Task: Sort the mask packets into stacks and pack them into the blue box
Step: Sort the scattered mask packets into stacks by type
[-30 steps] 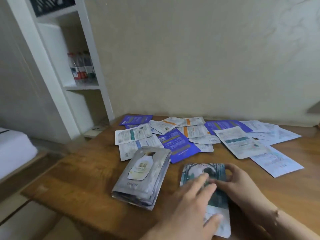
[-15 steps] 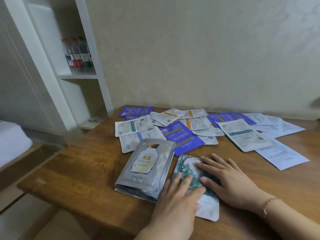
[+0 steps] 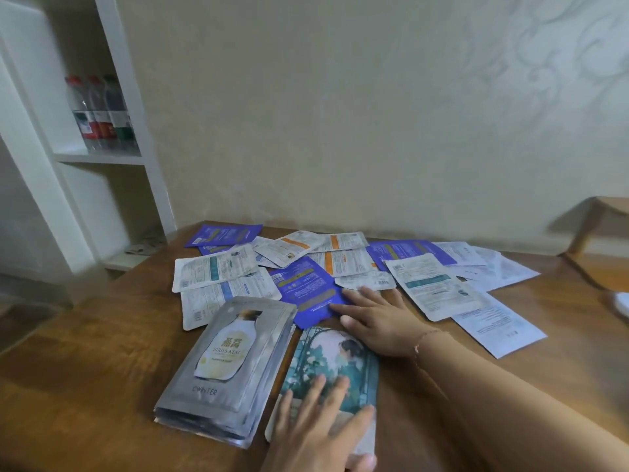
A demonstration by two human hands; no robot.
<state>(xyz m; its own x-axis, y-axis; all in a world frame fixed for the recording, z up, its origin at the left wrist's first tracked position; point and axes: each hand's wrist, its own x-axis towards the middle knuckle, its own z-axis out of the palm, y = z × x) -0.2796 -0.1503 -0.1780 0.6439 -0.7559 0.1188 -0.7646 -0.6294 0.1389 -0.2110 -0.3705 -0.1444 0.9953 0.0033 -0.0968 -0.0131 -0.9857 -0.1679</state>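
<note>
A stack of silver mask packets [image 3: 224, 369] lies near the table's front edge. Right beside it is a teal illustrated packet [image 3: 335, 362]. My left hand [image 3: 316, 430] lies flat on the teal packet's near end, fingers straight. My right hand [image 3: 377, 316] reaches forward with spread fingers, its fingertips touching a blue packet [image 3: 303, 287]. Behind, several white and blue packets [image 3: 432, 287] lie scattered and overlapping across the table. No blue box is in view.
The wooden table [image 3: 85, 369] ends at the left and front. A white shelf unit [image 3: 102, 158] with bottles [image 3: 102, 114] stands at the left. The wall is just behind the packets. A wooden piece of furniture [image 3: 602, 240] stands at the right.
My right hand has left the teal packet and moved forward onto the blue packet. My left hand stays pressed on the teal packet's near end. The view has shifted closer.
</note>
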